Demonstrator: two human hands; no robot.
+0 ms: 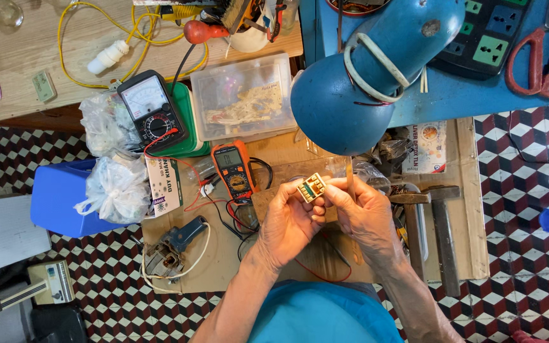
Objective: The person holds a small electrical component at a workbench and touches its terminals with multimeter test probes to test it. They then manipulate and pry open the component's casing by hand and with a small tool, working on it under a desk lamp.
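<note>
Two hands meet over the small cream switch block (311, 187), raised off the surface (236, 267) and held directly beneath the blue lamp head (363, 70), presumably so light falls on its face. Left hand (287, 222) cradling from below and the left side, fingers (300, 198) closed on the block's lower edge. Right hand (363, 213) pinching from the right, thumb and forefinger closed on the opposite edge; a thin pale stick or blade (349, 174) rising just beside that hand, grip on it not clear. Block tilted, contact side turned up toward the eye, green and metal parts showing.

Orange digital multimeter (233, 171) lying just left of the hands, red leads trailing toward them, within reach for probing. Black analogue meter (152, 111) propped further back on a green box. Two hammers (427, 222) parked to the right, handles toward the body. Clear plastic parts box (243, 95) behind. Dismantled motor with white cord (173, 254) set aside at lower left, well apart from the hands.
</note>
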